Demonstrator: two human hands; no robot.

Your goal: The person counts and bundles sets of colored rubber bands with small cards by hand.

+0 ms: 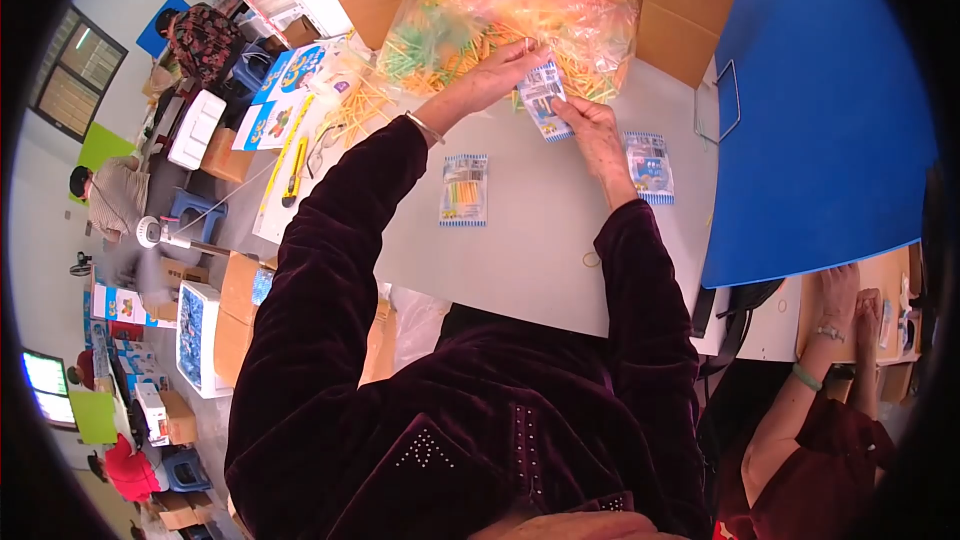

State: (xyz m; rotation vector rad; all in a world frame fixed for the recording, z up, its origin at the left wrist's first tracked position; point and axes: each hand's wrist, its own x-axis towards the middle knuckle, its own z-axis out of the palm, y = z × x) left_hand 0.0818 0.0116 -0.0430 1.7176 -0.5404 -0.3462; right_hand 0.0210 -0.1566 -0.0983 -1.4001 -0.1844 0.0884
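Note:
Both hands meet at a small printed plastic packet [545,105] above the table, in front of the box of sticks. My left hand [505,70] pinches its top edge. My right hand [597,140] grips its right side with thumb and fingers. On the table, below my left hand, lies a packet [464,190] with orange, yellow and green sticks showing. Another packet [650,168] lies just right of my right wrist. An open cardboard box [685,10] holds a clear bag [530,0] full of thin orange, yellow and green sticks.
Loose sticks [365,105] and a yellow cutter [295,170] lie at the left. A blue partition [820,120] stands right. A rubber band [591,260] is near the table's front. A co-worker's arms [800,390] show lower right; other people work far left.

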